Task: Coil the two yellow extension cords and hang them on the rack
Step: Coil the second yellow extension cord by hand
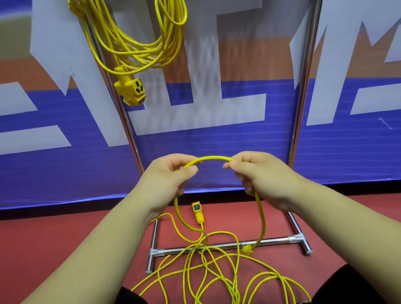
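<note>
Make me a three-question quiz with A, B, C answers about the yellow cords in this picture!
1. Where is the coiled cord?
A. in a box
B. hanging at the rack
C. on a chair

2. How many yellow cords are there?
A. one
B. two
C. four

3. What is happening to the loose cord?
A. the left hand and right hand both pinch it
B. nobody touches it
C. it is tied in a bow

Answers:
1. B, its loops dangle beside the rack's pole.
2. B, one hangs and one is being held.
3. A, a short arch of cord runs between the two hands.
</note>
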